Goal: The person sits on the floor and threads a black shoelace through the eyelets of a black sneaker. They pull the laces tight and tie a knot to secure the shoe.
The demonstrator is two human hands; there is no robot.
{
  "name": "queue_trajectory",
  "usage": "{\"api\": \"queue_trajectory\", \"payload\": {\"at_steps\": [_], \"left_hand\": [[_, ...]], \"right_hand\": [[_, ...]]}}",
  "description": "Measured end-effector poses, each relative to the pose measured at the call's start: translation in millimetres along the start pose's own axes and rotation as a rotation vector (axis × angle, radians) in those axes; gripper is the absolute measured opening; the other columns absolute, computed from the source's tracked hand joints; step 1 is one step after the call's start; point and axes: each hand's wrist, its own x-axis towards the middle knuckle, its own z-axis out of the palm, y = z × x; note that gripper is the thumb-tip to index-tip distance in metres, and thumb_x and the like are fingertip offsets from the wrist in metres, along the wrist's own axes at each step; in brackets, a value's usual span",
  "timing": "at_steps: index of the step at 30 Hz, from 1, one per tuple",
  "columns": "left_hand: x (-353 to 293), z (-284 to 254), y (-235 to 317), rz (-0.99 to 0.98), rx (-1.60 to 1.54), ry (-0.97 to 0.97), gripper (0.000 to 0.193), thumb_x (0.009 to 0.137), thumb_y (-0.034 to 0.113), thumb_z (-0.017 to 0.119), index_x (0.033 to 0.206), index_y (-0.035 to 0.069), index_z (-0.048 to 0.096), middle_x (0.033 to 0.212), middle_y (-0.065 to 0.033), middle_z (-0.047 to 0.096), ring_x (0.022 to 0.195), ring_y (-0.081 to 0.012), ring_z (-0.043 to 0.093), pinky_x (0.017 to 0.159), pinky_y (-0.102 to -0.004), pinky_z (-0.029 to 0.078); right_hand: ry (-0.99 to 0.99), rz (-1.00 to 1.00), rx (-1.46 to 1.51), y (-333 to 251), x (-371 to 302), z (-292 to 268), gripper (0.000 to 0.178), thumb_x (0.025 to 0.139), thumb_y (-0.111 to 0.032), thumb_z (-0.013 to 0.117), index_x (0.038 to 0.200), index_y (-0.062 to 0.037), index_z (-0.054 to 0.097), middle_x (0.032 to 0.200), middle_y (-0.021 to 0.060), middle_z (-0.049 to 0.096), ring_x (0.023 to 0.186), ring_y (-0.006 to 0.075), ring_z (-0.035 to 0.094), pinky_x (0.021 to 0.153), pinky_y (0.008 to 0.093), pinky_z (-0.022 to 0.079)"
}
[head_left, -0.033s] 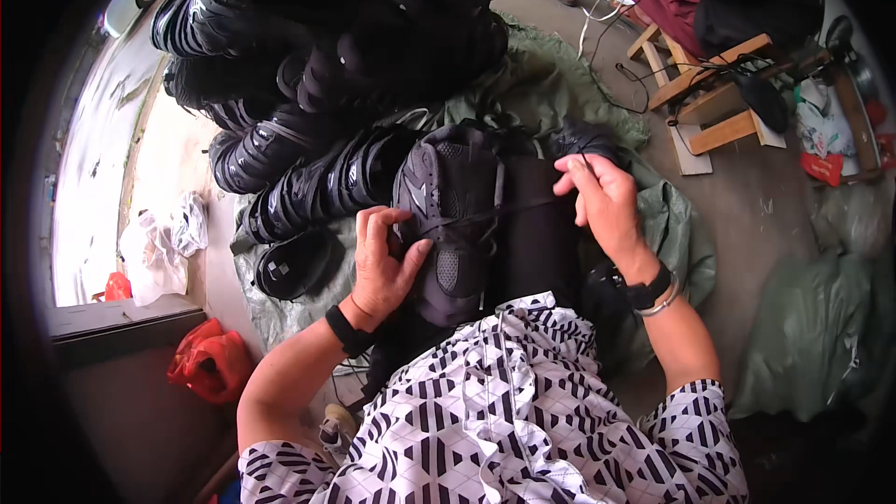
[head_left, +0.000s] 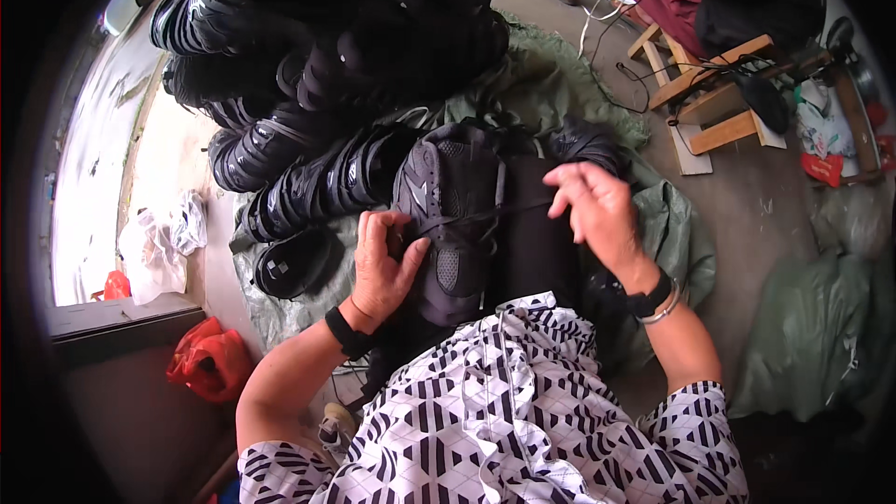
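A black shoe upper (head_left: 455,224) with a pale side mark and mesh panels lies lengthwise across my dark-trousered lap. My left hand (head_left: 381,266) is closed on its left edge, thumb on top and fingers curled at the side. A thin dark lace (head_left: 523,209) runs from the upper's middle toward my right hand (head_left: 597,215). That hand is raised over my right thigh, its fingers bent together around the lace; the exact grip is partly hidden.
Stacked black shoe uppers (head_left: 317,173) pile up ahead and left on a green tarpaulin (head_left: 551,61). Another dark upper (head_left: 588,145) lies beyond my right hand. A person sits by a wooden stool (head_left: 723,135) at far right. A red bag (head_left: 210,361) is at lower left.
My right hand has shifted slightly left and its fingers have turned; the lace end that stood up above them no longer shows. My left hand and the upper stay put.
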Motion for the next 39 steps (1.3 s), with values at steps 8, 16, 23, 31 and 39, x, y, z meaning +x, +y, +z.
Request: {"api": "queue_trajectory", "payload": {"at_steps": [8, 16, 23, 31, 39], "left_hand": [[-1, -7, -3, -0.135, -0.114, -0.083, 0.018, 0.084, 0.006, 0.070, 0.092, 0.003, 0.054, 0.086, -0.0100, 0.052, 0.075, -0.0217, 0.054, 0.070, -0.0311, 0.046], [4, -18, 5, -0.066, -0.096, -0.214, 0.019, 0.082, 0.001, 0.069, 0.092, 0.003, 0.053, 0.085, -0.0082, 0.049, 0.073, -0.0196, 0.053, 0.066, -0.0297, 0.044], [12, -16, 5, 0.019, 0.005, 0.033, 0.018, 0.082, -0.007, 0.064, 0.091, 0.003, 0.051, 0.081, -0.0075, 0.052, 0.069, -0.0167, 0.054, 0.063, -0.0266, 0.045], [59, -49, -2, 0.299, 0.216, 0.164, 0.015, 0.085, -0.008, 0.061, 0.086, 0.004, 0.052, 0.076, -0.0019, 0.051, 0.068, -0.0101, 0.051, 0.061, -0.0244, 0.044], [55, -111, -37, 0.003, 0.145, 0.259, 0.016, 0.086, -0.004, 0.061, 0.099, 0.005, 0.058, 0.080, -0.0004, 0.056, 0.069, -0.0076, 0.052, 0.066, -0.0219, 0.044]], "right_hand": [[-0.500, -0.356, -0.692, 14, -23, 51, 0.022, 0.084, -0.011, 0.066, 0.104, -0.0037, 0.058, 0.079, 0.0134, 0.066, 0.071, 0.0297, 0.067, 0.062, 0.0379, 0.052], [-0.530, -0.211, -0.232, -2, 1, 25, 0.018, 0.074, -0.006, 0.077, 0.084, -0.0007, 0.062, 0.097, 0.0041, 0.057, 0.083, 0.0124, 0.059, 0.072, 0.0271, 0.050], [-0.504, -0.094, -0.206, 8, 3, 27, 0.017, 0.081, -0.012, 0.075, 0.082, 0.0004, 0.063, 0.072, 0.0009, 0.061, 0.067, 0.0055, 0.051, 0.064, 0.0238, 0.045], [-0.461, 0.061, -0.135, 12, 3, 36, 0.016, 0.088, -0.017, 0.069, 0.088, -0.0005, 0.068, 0.069, -0.0021, 0.061, 0.060, 0.0022, 0.051, 0.055, 0.0192, 0.042], [-0.039, -0.382, -0.317, 21, 6, 37, 0.014, 0.088, -0.010, 0.069, 0.095, 0.0007, 0.063, 0.083, 0.0034, 0.067, 0.070, 0.0065, 0.059, 0.063, 0.0230, 0.049]]}}
